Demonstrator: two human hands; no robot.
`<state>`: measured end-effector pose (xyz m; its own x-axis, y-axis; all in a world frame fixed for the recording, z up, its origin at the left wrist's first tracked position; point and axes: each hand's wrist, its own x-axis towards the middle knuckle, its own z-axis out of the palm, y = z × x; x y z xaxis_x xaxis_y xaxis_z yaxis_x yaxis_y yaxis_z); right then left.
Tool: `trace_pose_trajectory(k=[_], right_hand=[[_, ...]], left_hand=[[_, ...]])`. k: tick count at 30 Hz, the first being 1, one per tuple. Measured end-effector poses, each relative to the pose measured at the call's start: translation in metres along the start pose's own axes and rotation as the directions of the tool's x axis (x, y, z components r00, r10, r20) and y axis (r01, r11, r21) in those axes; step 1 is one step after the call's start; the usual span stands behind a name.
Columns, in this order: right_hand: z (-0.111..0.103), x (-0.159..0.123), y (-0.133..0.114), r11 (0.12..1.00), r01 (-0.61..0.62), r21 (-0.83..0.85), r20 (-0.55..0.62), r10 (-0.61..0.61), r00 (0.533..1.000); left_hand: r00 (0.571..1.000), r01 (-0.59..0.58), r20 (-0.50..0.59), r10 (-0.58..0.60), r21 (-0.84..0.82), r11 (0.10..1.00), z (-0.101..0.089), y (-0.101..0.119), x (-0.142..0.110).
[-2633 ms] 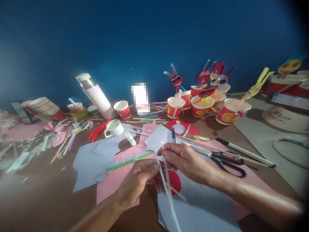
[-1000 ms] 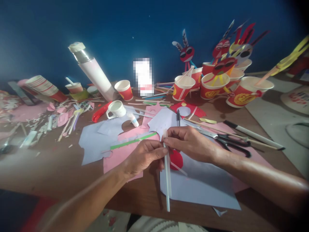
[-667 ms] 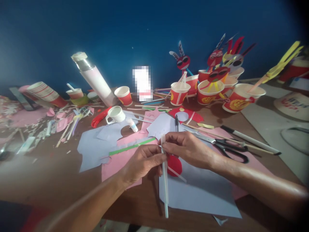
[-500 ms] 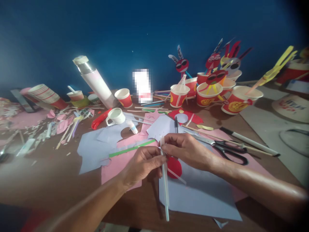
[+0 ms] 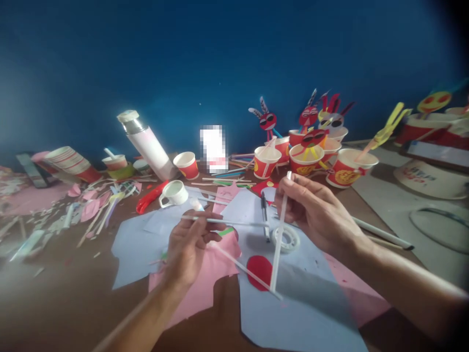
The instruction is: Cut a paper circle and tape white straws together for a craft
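My left hand [image 5: 188,244] is closed in a pinch on a thin white straw [image 5: 244,224], which points right, nearly level. My right hand [image 5: 311,205], higher and further right, grips another white straw [image 5: 279,244] near its top end. This straw slants down, its lower end over a red paper disc [image 5: 258,271]. A further thin pale strip [image 5: 238,264] runs across the disc from below my left fingers. Behind the right straw lie a roll of clear tape [image 5: 295,239] and a black pen [image 5: 264,215]. My left hand partly covers a green strip [image 5: 226,231].
Blue-grey paper [image 5: 293,308] and pink paper [image 5: 198,298] cover the table front. A white mug [image 5: 175,192], a red tool [image 5: 148,198] and a white flask [image 5: 150,146] stand or lie left. Red paper cups [image 5: 266,166] with paper-faced figures line the back right. Scraps lie far left.
My hands have moved apart, each with a straw from the pair held together before. My right hand rose rightward, my left went left. The tape roll now shows; the scissors are hidden. The view tilted up.
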<state>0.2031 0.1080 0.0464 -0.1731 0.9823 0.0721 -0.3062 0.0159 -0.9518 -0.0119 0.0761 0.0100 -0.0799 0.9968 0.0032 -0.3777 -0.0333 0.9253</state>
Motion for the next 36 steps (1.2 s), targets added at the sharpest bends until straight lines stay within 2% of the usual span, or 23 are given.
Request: trace_pose_trajectory(k=[4,6,8,12,15,20,23,27,30,33,35,36], right_hand=[[0.007,-0.004,0.006,0.985,-0.144,0.097,0.09,0.136,0.987],[0.012,-0.005,0.016,0.969,-0.228,0.099,0.121,0.216,0.969],[0.015,-0.005,0.026,0.957,-0.27,0.109,0.102,0.259,0.96],[0.014,-0.002,0.034,0.955,-0.263,0.134,0.039,0.26,0.965],[0.012,-0.001,0.034,0.95,-0.275,0.149,0.043,0.272,0.961],[0.013,-0.002,0.037,0.957,-0.233,0.173,0.059,0.226,0.972],[0.014,-0.003,0.038,0.96,-0.199,0.196,0.061,0.19,0.98],[0.013,-0.003,0.035,0.971,-0.146,0.192,0.062,0.136,0.989],[0.008,0.0,0.031,0.987,-0.09,0.132,0.056,0.084,0.995],[0.003,0.004,0.027,0.998,-0.069,-0.005,0.091,0.07,0.993],[0.002,0.004,0.025,0.99,-0.08,-0.117,0.151,0.097,0.984],[0.002,0.003,0.025,0.982,-0.084,-0.168,0.183,0.115,0.976]], left_hand=[[0.99,-0.127,-0.063,0.124,-0.047,0.991,-0.001,0.0,0.003],[0.98,-0.183,-0.081,0.181,-0.008,0.983,0.0,-0.002,0.0],[0.966,-0.242,-0.08,0.247,0.058,0.968,0.0,-0.004,-0.005],[0.935,-0.346,0.001,0.354,0.225,0.911,0.0,-0.006,-0.014],[0.906,-0.42,0.1,0.411,0.335,0.844,-0.001,-0.008,-0.018],[0.836,-0.548,0.244,0.492,0.415,0.726,-0.004,-0.015,-0.019],[0.817,-0.575,0.252,0.518,0.427,0.698,0.0,-0.016,-0.022],[0.862,-0.503,0.195,0.468,0.447,0.74,0.008,-0.013,-0.032],[0.917,-0.389,0.229,0.327,0.332,0.859,0.011,-0.01,-0.036],[0.962,-0.139,0.261,0.086,0.191,0.972,0.008,-0.007,-0.031],[0.964,0.056,0.247,-0.096,0.164,0.985,0.007,-0.005,-0.025],[0.952,0.144,0.245,-0.184,0.172,0.974,0.007,-0.005,-0.023]])
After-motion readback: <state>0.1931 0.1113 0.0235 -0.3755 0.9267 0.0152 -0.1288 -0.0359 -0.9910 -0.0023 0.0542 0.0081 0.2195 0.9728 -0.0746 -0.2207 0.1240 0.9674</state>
